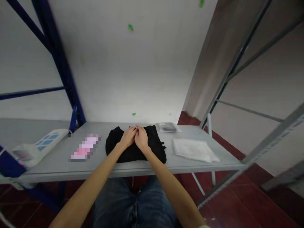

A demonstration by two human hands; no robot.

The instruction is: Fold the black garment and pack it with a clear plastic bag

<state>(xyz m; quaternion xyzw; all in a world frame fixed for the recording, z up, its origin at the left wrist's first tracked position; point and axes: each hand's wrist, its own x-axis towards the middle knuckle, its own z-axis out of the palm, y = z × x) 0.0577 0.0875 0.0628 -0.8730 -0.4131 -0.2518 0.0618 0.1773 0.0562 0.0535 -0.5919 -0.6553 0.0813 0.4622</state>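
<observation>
A black folded garment (155,145) lies on the grey shelf top in front of me, with a small black-and-white tab at its right edge. My left hand (128,136) rests on the middle of it, fingers curled in at the far edge. Right beside it, my right hand (141,138) is closed too, its fingertips meeting those of the left. Both hands seem to pinch the black cloth, though the fingertips partly hide the spot.
To the right lie a clear plastic bag (193,149) and a flat packet with dark contents (168,127). A blurred-out pink item (85,148) and a white-and-blue power strip or box (48,142) are on the left. Blue posts (67,79) and grey posts (223,85) frame the shelf.
</observation>
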